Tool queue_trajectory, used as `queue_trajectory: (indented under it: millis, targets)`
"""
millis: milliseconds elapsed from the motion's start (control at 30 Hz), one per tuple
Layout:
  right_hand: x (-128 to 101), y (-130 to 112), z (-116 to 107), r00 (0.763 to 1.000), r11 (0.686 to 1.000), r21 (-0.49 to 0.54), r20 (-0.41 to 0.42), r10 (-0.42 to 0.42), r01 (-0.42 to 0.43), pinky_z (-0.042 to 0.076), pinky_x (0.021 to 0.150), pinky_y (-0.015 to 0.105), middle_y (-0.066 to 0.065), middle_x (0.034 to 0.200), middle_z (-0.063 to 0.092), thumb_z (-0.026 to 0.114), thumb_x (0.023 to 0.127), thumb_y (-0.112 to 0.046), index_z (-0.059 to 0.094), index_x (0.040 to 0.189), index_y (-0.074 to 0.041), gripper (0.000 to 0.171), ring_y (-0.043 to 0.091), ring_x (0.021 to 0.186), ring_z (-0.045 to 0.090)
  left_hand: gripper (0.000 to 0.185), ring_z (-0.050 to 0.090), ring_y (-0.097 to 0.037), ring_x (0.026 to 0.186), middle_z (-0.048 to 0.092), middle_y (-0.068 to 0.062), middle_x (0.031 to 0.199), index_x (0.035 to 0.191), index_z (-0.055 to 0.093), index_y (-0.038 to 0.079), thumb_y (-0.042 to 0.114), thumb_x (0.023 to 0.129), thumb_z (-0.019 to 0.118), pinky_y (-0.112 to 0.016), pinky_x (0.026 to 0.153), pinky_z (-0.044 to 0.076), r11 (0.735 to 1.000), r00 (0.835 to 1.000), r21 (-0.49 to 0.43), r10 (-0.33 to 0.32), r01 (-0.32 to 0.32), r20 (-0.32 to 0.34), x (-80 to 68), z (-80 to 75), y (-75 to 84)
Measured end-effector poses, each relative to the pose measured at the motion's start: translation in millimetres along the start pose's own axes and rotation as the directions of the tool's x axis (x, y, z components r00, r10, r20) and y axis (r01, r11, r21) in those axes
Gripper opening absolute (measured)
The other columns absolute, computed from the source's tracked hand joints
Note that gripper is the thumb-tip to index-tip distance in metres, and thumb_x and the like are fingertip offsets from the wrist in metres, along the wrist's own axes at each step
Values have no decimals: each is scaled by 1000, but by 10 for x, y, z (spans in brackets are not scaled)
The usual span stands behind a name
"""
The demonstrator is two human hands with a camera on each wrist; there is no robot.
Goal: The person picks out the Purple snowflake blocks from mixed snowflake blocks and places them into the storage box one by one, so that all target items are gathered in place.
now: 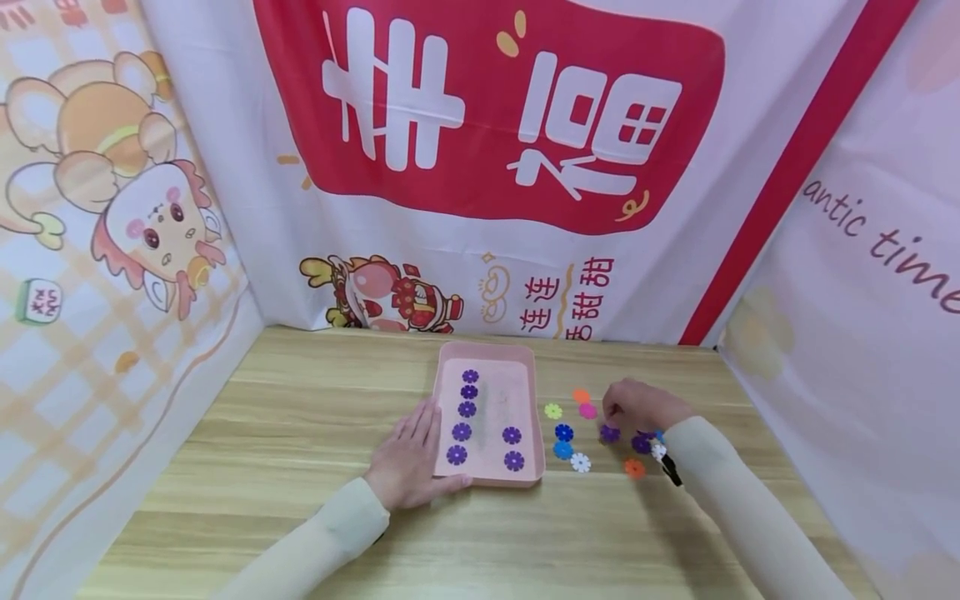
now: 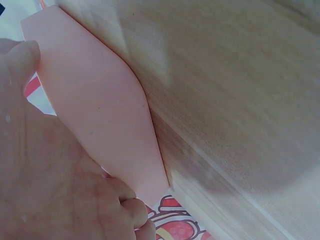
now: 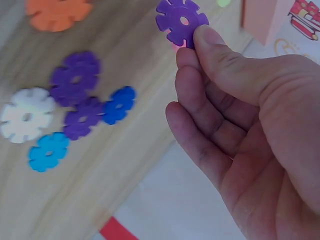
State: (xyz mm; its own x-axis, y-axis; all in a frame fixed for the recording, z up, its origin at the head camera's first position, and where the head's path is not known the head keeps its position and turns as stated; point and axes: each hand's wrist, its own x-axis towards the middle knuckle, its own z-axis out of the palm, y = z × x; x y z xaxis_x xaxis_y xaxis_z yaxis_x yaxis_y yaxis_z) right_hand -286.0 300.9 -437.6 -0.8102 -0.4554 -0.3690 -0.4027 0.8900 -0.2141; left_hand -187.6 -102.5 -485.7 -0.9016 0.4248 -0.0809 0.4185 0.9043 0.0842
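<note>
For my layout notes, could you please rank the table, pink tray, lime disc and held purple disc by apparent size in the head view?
1. Table
2. Pink tray
3. Lime disc and held purple disc: too alike to rank; the held one may be nearer the camera.

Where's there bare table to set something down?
Bare table lies between the left hand and the checked cloth, and between the sleeves below the pink tray. Crowded: right of the tray, where discs lie near the right hand.
</note>
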Motion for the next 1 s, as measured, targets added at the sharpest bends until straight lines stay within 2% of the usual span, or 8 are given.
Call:
queue_trajectory:
  millis: [200, 333, 467, 767, 900, 1000]
  targets:
    - [79, -189, -181, 999, 999, -4, -23, -42, 41, 48, 66, 25, 0, 75, 65, 69, 100, -6, 73, 81, -13, 20, 12, 69, 54, 122, 22, -41, 163, 18, -25, 175, 164, 25, -7, 88, 91, 47, -52, 133, 27, 1000, 1000, -9, 2, -2, -7, -4, 7, 4]
    - [159, -335, -303, 1000, 1000, 7, -13, -16, 16, 50, 68, 27, 2, 78, 68, 68, 102, -9, 74, 84, -14, 20, 14, 71, 56, 122, 22, -41, 163, 18, -25, 175, 164, 25, -6, 88, 91, 47, -52, 133, 27, 1000, 1000, -11, 1, -1, -5, -6, 3, 5]
    - [258, -482, -420, 1000, 1000, 2, -3, -31, 31, 52, 67, 26, 5, 80, 71, 66, 103, -9, 73, 83, -13, 21, 13, 69, 57, 122, 23, -40, 163, 19, -25, 175, 164, 25, -6, 89, 90, 46, -51, 133, 28, 1000, 1000, 2, 0, 0, -6, -1, -3, 0]
    - [456, -933, -593, 991, 990, -42, -20, -135, 134, 43, 57, 22, -5, 64, 55, 63, 104, -9, 70, 79, -5, 26, 9, 57, 48, 122, 23, -41, 163, 17, -25, 175, 165, 24, -6, 88, 90, 47, -52, 133, 28, 1000, 1000, -9, -3, 3, -10, 0, 0, -22]
    - [561, -1107, -598, 991, 988, -93, -23, -128, 126, 48, 61, 24, -3, 71, 63, 65, 105, -13, 72, 82, -11, 23, 10, 62, 52, 123, 22, -41, 163, 17, -25, 175, 165, 24, -6, 89, 90, 46, -51, 134, 27, 1000, 1000, -6, 0, 0, -8, 5, 15, -26]
    - [646, -1206, -563, 993, 990, -84, -17, -117, 116, 54, 67, 26, 2, 81, 71, 66, 104, -14, 74, 87, -15, 19, 12, 68, 59, 123, 22, -41, 163, 17, -25, 175, 164, 24, -6, 89, 90, 45, -51, 134, 27, 1000, 1000, 3, 2, -2, -10, 13, 23, -27]
